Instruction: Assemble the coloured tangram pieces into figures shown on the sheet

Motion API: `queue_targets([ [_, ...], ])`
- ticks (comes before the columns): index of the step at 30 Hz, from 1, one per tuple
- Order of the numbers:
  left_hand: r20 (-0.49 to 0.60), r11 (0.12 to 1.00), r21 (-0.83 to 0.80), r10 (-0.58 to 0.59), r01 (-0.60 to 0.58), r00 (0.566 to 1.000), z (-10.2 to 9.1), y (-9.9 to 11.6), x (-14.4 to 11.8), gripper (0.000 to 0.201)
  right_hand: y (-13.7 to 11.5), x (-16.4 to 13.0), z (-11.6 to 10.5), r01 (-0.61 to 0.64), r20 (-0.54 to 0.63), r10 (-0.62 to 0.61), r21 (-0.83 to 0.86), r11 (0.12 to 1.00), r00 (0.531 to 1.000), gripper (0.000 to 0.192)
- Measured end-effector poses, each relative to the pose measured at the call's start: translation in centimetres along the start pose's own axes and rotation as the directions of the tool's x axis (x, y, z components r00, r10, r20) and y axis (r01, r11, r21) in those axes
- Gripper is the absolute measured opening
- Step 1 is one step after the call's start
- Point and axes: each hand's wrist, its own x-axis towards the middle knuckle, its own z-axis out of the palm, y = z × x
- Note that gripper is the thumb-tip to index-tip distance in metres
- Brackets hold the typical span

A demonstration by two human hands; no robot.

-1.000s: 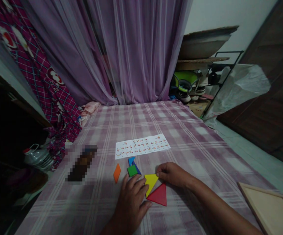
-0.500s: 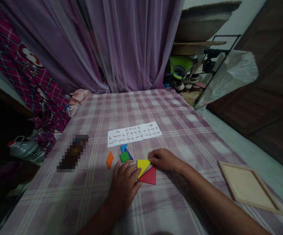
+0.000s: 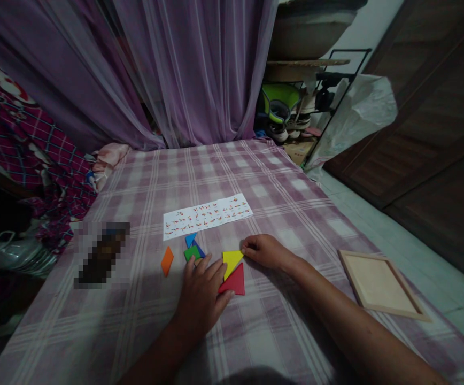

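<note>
My left hand (image 3: 202, 286) lies palm down with spread fingers. Its thumb rests on the left part of a red triangle (image 3: 237, 280), and a fingertip touches the left edge of a yellow triangle (image 3: 230, 260). At the yellow piece's right corner, the closed fingertips of my right hand (image 3: 266, 251) pinch. The yellow and red triangles lie flat, with their long sides facing each other. Beyond my left fingers are a green square (image 3: 192, 253), a light blue triangle (image 3: 190, 240) and a partly covered dark blue piece (image 3: 199, 249). An orange rhombus (image 3: 167, 261) lies apart on the left.
A white sheet with small coloured figures (image 3: 208, 216) lies beyond the pieces on the checked cloth (image 3: 147, 331). To the right is a shallow wooden tray (image 3: 376, 280). A blurred-out item (image 3: 101, 256) and a plastic bottle (image 3: 19, 254) are at the left.
The view has turned slightly right. The yellow triangle has shifted a little away from me and rightward relative to the red one. My left thumb has moved onto the red triangle.
</note>
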Motion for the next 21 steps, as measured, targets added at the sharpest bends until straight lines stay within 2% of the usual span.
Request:
queue_targets([
  [12, -0.055, 0.998, 0.06, 0.027, -0.024, 0.998, 1.2, 0.4, -0.8, 0.057, -0.1, -0.5, 0.4, 0.004, -0.04, -0.005, -0.041, 0.999, 0.999, 0.023],
  [18, -0.146, 0.996, 0.086, 0.015, -0.002, 0.989, 1.9, 0.7, -1.0, 0.052, 0.2, -0.6, 1.1, 0.049, -0.068, -0.051, -0.027, 0.998, 0.996, 0.026],
  [21, -0.152, 0.996, 0.086, 0.016, -0.003, 0.988, 1.9, 0.7, -1.0, 0.052, 0.5, -0.7, 1.3, 0.047, -0.071, -0.046, 0.015, 0.999, 0.996, 0.027],
])
